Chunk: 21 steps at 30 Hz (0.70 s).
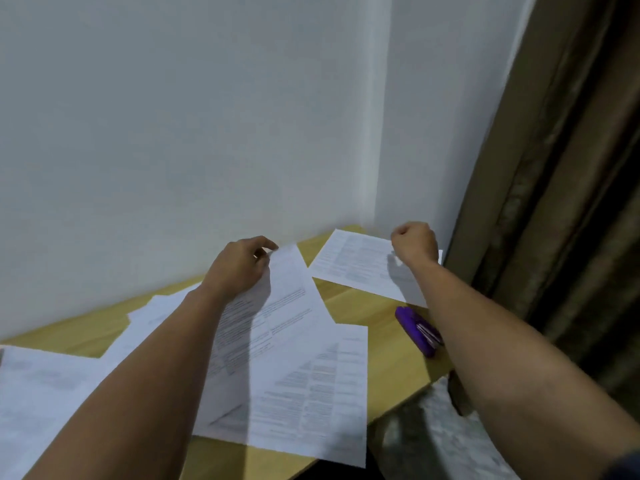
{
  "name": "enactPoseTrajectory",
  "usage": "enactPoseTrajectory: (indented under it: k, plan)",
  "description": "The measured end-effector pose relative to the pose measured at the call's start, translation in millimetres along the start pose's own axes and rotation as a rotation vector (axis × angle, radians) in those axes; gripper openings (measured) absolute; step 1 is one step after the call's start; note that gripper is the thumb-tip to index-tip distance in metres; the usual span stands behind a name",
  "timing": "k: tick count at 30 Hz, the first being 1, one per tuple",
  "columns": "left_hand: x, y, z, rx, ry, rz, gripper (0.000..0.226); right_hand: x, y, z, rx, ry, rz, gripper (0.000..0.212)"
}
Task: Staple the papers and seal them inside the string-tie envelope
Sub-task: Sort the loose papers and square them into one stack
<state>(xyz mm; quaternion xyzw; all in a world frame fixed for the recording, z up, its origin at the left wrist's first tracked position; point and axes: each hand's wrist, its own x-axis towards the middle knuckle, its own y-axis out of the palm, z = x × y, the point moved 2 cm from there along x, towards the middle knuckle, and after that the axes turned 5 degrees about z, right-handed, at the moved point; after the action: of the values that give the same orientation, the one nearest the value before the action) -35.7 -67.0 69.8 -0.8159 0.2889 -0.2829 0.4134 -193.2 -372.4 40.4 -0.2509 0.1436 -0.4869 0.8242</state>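
Your left hand pinches one sheet's far corner; your right hand — fingers curled — lifts another sheet beyond the purple stapler, nearest your right forearm.

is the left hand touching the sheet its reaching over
Touching. The head view shows the left hand pinching the far top corner of the sheet between thumb and fingers, with no gap visible.

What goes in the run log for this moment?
stage: gathering sheets | left hand: pinching sheet | right hand: on far sheet | stapler: untouched
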Motion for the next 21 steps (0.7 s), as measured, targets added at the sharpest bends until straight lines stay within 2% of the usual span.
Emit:
enactPoseTrajectory:
  k: [2,4,6,7,9,10,13,16,21]
  plan:
    - [15,12,0,-0.002,0.015,0.026,0.027,27,-11,-25,-0.101,0.110,-0.054,0.026]
    - [27,23,0,0.000,0.022,0.049,0.028,68,-11,-63,-0.214,0.215,-0.029,0.039]
    - [36,31,-1,-0.012,0.019,0.066,0.028,81,-16,-85,-0.211,0.310,0.005,0.049]
    - [39,35,-1,-0.019,0.015,0.070,0.028,79,-19,-90,-0.164,0.337,0.032,0.047]
    - [44,41,-2,-0.027,0.011,0.077,0.028,64,-26,-85,-0.059,0.355,0.054,0.022]
    - [45,44,-3,-0.030,0.012,0.079,0.028,60,-29,-86,-0.024,0.359,0.042,0.016]
    - [47,47,-6,-0.041,0.011,0.084,0.027,62,-30,-94,0.088,0.361,-0.091,0.019]
    - [47,40,-16,-0.041,0.020,0.081,0.027,64,-35,-84,0.111,0.267,-0.106,0.025]
    - [40,10,-45,-0.038,0.065,0.034,0.025,54,-56,-35,0.216,0.010,-0.086,0.011]
